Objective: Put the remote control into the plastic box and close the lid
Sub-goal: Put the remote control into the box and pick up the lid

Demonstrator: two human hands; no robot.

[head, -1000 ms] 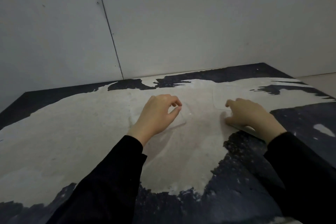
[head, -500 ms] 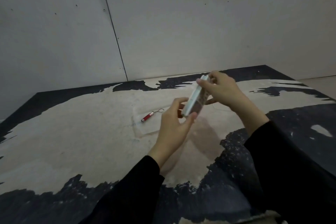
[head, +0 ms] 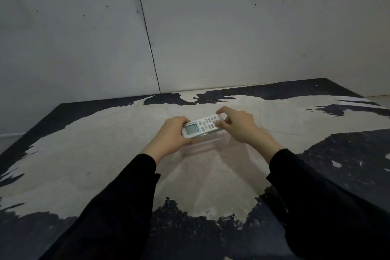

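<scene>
1. Head view, and the remote control (head: 201,126) is the landmark: white, face up, screen end toward the left, keypad end toward the right, held level just above the counter (head: 88,154)
2. Left hand (head: 172,135) is wrapped around the screen end, fingers clamped on the remote control's edges, thumb side under the body
3. Right hand (head: 238,125) pinches the keypad end, thumb on the near edge, fingertips curled over the far edge, so both hands are closed on the same object
4. Directly below the remote control there is a faint clear outline, likely the plastic box (head: 211,143); its walls are nearly invisible against the pale counter, so I cannot tell whether the remote control is already inside it or only hovering over it
5. Well to the right of the remote control lies a flat transparent sheet shape, probably the lid (head: 282,118), resting on the counter and not on the box
6. Handling call: the remote control looks rigid, light and smooth-shelled, so a two-end hold on the long edges suits it; keep fingers off the buttons and screen
7. The box and lid look thin, slick and easy to shove, so one hand should steady the box while the lid goes on
8. Task looks to be mid-placement, lid not yet closed
</scene>
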